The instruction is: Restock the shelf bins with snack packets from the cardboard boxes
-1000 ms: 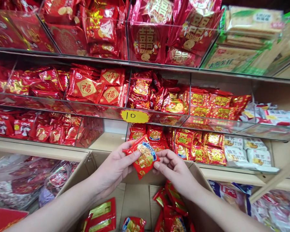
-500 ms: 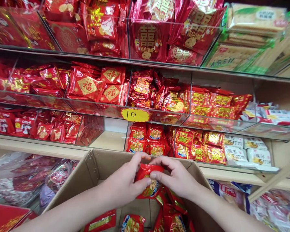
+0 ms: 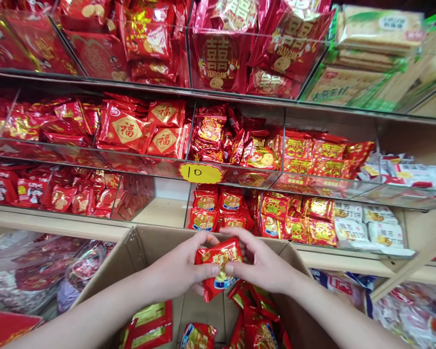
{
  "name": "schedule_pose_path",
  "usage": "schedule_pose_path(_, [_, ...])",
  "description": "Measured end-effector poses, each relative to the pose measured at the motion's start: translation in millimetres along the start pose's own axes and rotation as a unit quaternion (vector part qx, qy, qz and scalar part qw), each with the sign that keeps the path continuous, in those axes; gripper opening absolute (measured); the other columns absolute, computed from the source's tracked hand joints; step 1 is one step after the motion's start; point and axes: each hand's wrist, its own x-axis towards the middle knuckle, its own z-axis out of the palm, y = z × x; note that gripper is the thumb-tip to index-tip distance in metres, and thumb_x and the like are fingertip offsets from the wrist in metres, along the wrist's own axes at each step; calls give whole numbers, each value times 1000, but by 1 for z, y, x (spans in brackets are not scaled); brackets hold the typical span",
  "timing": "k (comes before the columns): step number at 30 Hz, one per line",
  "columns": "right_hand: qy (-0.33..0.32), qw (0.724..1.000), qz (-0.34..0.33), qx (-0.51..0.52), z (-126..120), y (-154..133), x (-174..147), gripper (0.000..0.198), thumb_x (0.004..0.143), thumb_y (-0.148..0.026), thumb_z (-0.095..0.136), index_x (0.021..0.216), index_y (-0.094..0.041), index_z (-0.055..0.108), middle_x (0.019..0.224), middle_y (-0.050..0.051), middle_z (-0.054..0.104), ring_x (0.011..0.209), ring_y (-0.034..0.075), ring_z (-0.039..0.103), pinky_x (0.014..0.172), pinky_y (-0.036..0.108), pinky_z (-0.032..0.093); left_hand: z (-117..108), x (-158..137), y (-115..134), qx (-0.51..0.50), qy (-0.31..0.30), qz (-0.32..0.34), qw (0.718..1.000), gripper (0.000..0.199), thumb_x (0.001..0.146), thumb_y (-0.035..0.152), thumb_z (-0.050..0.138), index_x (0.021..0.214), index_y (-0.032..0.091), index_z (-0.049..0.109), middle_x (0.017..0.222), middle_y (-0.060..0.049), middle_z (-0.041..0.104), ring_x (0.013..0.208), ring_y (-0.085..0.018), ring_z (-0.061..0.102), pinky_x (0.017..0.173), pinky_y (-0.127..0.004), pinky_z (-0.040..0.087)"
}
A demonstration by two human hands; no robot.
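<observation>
While both hands meet over the brown cardboard box (image 3: 160,245), a small, glossy red, roughly square packet with gold lettering and a blue band (image 3: 221,253) sits held between them, well above the box floor. The left hand (image 3: 183,269) is clamped on its left side and the right hand (image 3: 263,266) on its right, the thumbs side by side across the front and most of the fingers hidden behind; one lower corner juts out beneath the left thumb. It should be light, its film smooth and somewhat slippery, and the filling, which is out of sight, may well be crumbly, so a gentle pinch at the edges would probably suit it better than pressure on the middle. Inside the box lie a lone red packet with a blue band (image 3: 198,336), a red packet with gold panels (image 3: 150,325) and a heap of red packets (image 3: 257,322). Beyond the far wall of the box, red packets with blue bands (image 3: 205,219) fill part of a low shelf bin, beside small white wrapped packets (image 3: 385,232). That wall and the jutting middle shelf with its scalloped yellow price card (image 3: 200,172) would likely limit reach towards the bin.
</observation>
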Motion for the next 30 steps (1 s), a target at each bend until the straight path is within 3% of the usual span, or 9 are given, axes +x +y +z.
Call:
schedule_pose_path(4, [10, 992, -40, -119, -2, -2, -1, 39, 71, -20, 58, 108, -23, 48, 110, 3, 53, 101, 17, 49, 89, 34, 38, 2, 1, -6, 83, 77, 15, 994, 35, 72, 32, 53, 102, 22, 37, 73, 2, 53, 53, -10, 51, 47, -24, 44])
schedule_pose_path(8, [138, 978, -56, -149, -21, -1, 8, 38, 77, -26, 51, 113, -23, 41, 112, 5, 51, 98, 17, 51, 85, 33, 41, -2, 3, -8, 139, 171, 71, 973, 55, 75, 29, 48, 122, 26, 21, 95, -4, 53, 54, -10, 54, 55, -27, 45])
schedule_pose_path(11, [209, 933, -110, -271, -40, 5, 23, 37, 80, -22, 44, 117, -22, 37, 118, 7, 46, 105, 18, 45, 89, 34, 38, -5, 5, -12, 181, 182, 66, 964, 53, 75, 26, 46, 122, 28, 24, 95, -3, 52, 57, -10, 55, 59, -28, 44])
schedule_pose_path(14, [164, 883, -137, -418, -50, 16, 44, 39, 79, -12, 37, 118, -19, 39, 115, 9, 47, 106, 19, 42, 89, 37, 35, -3, 5, -16, 212, 149, 69, 964, 47, 75, 25, 45, 119, 28, 30, 90, 0, 53, 56, -10, 53, 55, -25, 42])
schedule_pose_path(16, [151, 866, -95, -468, -52, 26, 60, 42, 77, -7, 36, 116, -19, 42, 111, 8, 50, 103, 21, 43, 89, 38, 35, 0, 5, -17, 235, 132, 76, 960, 44, 74, 24, 44, 117, 27, 34, 90, 1, 53, 54, -9, 51, 53, -24, 41])
schedule_pose_path(20, [200, 865, 14, -459, -50, 43, 90, 40, 75, -7, 40, 114, -17, 42, 109, 6, 52, 100, 17, 46, 87, 31, 36, 4, 2, -18, 271, 118, 78, 952, 35, 74, 24, 44, 109, 25, 42, 91, 1, 53, 53, -8, 48, 51, -22, 39])
schedule_pose_path(23, [220, 860, 59, -456, -50, 53, 103, 38, 74, -10, 46, 111, -14, 44, 108, 9, 51, 98, 16, 49, 85, 25, 37, 4, 2, -20, 284, 105, 82, 949, 32, 73, 24, 44, 105, 24, 46, 88, 1, 55, 51, -8, 47, 48, -21, 37])
schedule_pose_path(26, [247, 838, 107, -474, -53, 60, 108, 36, 72, -13, 51, 108, -11, 48, 105, 15, 48, 92, 20, 52, 82, 29, 38, 3, 2, -20, 289, 86, 90, 949, 30, 73, 24, 44, 103, 24, 48, 83, 3, 58, 50, -8, 46, 47, -20, 36])
schedule_pose_path(30, [248, 812, 120, -515, -58, 62, 112, 32, 71, -16, 54, 102, -10, 51, 102, 17, 47, 90, 23, 51, 80, 31, 37, 3, 2, -19, 308, 53, 90, 946, 26, 74, 24, 43, 99, 22, 51, 77, 3, 61, 55, -10, 50, 50, -20, 38])
